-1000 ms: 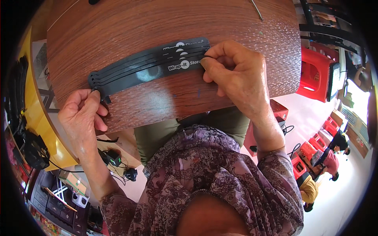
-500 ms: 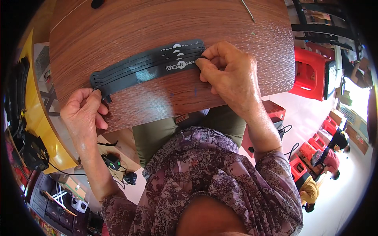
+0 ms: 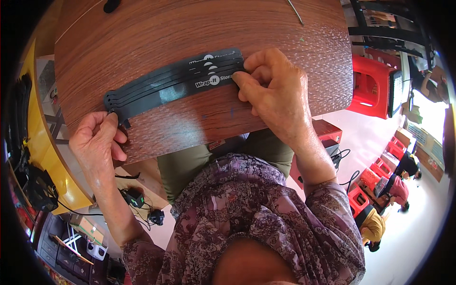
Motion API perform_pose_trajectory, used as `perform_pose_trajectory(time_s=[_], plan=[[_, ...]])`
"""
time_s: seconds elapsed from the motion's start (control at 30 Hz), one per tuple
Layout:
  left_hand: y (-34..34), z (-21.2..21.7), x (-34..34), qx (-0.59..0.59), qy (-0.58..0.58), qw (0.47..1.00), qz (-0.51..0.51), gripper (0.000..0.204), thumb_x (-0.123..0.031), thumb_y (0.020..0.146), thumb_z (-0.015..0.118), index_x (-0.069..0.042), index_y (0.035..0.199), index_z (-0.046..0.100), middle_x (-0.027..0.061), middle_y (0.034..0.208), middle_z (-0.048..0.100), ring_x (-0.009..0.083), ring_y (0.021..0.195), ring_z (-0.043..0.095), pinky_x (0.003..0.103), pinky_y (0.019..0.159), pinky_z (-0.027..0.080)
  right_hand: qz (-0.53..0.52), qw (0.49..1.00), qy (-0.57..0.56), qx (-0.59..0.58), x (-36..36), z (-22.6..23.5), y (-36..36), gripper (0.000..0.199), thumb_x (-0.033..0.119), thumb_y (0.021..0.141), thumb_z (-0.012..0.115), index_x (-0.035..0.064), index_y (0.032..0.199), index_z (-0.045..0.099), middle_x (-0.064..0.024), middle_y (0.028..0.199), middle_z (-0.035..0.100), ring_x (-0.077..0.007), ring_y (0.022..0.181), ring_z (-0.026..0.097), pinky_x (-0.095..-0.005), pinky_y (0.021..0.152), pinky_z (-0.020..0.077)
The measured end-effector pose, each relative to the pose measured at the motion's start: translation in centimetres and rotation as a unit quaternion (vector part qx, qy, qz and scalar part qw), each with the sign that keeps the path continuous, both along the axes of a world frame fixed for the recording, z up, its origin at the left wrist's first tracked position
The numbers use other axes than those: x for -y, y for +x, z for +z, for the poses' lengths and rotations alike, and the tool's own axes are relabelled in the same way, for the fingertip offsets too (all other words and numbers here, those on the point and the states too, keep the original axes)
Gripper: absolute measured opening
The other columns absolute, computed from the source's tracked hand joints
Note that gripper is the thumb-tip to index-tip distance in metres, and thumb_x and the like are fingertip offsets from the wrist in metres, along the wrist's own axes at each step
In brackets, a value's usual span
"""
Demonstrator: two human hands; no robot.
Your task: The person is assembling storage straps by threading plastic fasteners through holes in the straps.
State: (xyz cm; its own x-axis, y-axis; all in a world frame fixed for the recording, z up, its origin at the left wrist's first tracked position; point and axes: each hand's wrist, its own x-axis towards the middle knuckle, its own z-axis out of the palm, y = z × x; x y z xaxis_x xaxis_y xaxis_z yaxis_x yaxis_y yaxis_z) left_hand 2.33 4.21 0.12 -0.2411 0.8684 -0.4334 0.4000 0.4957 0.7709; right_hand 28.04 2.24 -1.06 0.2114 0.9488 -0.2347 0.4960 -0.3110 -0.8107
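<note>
Several flat dark-grey straps (image 3: 171, 81) with white print lie fanned in an overlapping stack on the wooden table, running from lower left to upper right. My left hand (image 3: 97, 137) pinches the left end of the nearest strap between thumb and forefinger, its other fingers curled. A small dark tab sticks out beside that thumb. At the opposite end, my right hand (image 3: 275, 92) grips the straps' right edge between thumb and fingers. How many layers each pinch takes in is hidden by the fingers.
The brown wood-grain table (image 3: 294, 57) ends just in front of my lap. A thin metal rod (image 3: 295, 12) and a small black object (image 3: 111, 5) lie toward its far side. Red stools (image 3: 373, 88) stand at right, a yellow board (image 3: 61, 166) at left. People sit farther right.
The straps, table and both hands appear slightly farther left in the picture. Both hands keep their hold on the ends of the straps.
</note>
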Motion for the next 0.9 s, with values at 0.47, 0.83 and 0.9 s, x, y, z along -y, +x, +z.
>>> perform_pose_trajectory(time_s=[0.47,0.83,0.9], plan=[[0.1,0.0,0.1,-0.042,0.011,0.999,0.000,0.014,-0.013,0.084,0.059,0.001,0.083,0.061,0.0038,0.054,0.054,0.0052,0.034,0.036,0.017,0.034,0.024,0.031,0.994,0.051,0.086,0.3,-0.4,-0.3,0.022,0.008,0.076,0.066,-0.0006,0.089,0.050,-0.0131,0.060,0.058,-0.0234,0.055,0.058,-0.0323,0.049,0.0442],[0.1,0.0,-0.3,0.037,-0.017,0.999,0.014,0.012,-0.010,0.079,0.061,0.002,0.080,0.060,0.0058,0.055,0.056,0.0068,0.033,0.041,0.019,0.033,0.030,-0.044,0.998,-0.033,0.020,0.0,1.2,-0.9,0.015,0.008,0.078,0.065,0.0005,0.082,0.054,-0.0083,0.058,0.059,-0.0100,0.050,0.056,-0.0262,0.046,0.0431],[-0.2,0.3,-0.3,0.023,-0.018,0.999,0.015,0.012,-0.009,0.079,0.061,0.002,0.078,0.061,0.0052,0.054,0.057,0.0065,0.033,0.043,0.018,0.032,0.031,-0.040,0.997,-0.059,0.015,-0.1,1.5,-1.1,0.014,0.008,0.078,0.064,0.0002,0.083,0.054,-0.0082,0.058,0.059,-0.0108,0.050,0.056,-0.0251,0.047,0.0428]])
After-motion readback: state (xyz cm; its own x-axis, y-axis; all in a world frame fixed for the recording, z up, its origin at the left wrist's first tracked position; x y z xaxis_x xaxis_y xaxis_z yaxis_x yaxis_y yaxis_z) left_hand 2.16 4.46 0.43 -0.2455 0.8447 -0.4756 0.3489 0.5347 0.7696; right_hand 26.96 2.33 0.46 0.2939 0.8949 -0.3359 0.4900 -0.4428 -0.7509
